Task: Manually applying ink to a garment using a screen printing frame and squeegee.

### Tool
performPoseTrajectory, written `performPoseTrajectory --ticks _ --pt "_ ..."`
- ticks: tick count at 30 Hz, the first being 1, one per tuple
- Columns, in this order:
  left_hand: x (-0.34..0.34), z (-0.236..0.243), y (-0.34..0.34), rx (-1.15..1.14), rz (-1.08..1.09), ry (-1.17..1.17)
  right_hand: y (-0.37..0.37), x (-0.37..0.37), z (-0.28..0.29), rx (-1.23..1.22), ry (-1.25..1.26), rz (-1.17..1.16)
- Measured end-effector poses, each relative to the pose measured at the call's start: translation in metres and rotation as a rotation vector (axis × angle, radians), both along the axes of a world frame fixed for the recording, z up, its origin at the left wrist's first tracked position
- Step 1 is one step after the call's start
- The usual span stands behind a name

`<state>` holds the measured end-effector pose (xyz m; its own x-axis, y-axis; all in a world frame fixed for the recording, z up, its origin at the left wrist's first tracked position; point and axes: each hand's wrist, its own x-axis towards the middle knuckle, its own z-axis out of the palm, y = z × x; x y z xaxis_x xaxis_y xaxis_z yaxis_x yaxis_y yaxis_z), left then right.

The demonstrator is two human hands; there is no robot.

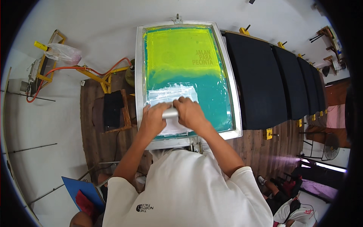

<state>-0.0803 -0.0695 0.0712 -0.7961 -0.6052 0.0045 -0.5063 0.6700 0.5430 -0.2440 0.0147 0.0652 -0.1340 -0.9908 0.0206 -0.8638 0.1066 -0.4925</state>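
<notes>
Both of my hands are closed on a squeegee (171, 112) with a pale, silvery handle, my left hand (152, 119) on its left end and my right hand (190, 114) on its right. Its lower edge is hidden under my fingers. It is over the near left part of a screen printing frame (235, 113) with a pale metal border. White ink (166, 94) lies thickly spread around the squeegee, on the teal mesh (211, 102). The far half of the screen is yellow-green (170, 45), with faint lettering at its right.
A row of black-covered printing boards (259, 83) stretches off to the right, with yellow clamps (269, 133) along the edge. To the left are a yellow metal stand (106, 81), an orange hose (68, 68) and a black cloth (113, 109). People sit behind me on both sides.
</notes>
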Motion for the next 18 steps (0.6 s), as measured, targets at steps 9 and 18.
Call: performPoseTrajectory --ticks 9,18 --pt "0.031 -0.016 0.057 -0.062 -0.049 -0.075 0.054 0.031 -0.019 0.0 -0.018 0.037" --pt "0.01 0.014 0.026 -0.109 -0.105 0.055 0.023 0.015 0.006 0.073 -0.032 0.062"
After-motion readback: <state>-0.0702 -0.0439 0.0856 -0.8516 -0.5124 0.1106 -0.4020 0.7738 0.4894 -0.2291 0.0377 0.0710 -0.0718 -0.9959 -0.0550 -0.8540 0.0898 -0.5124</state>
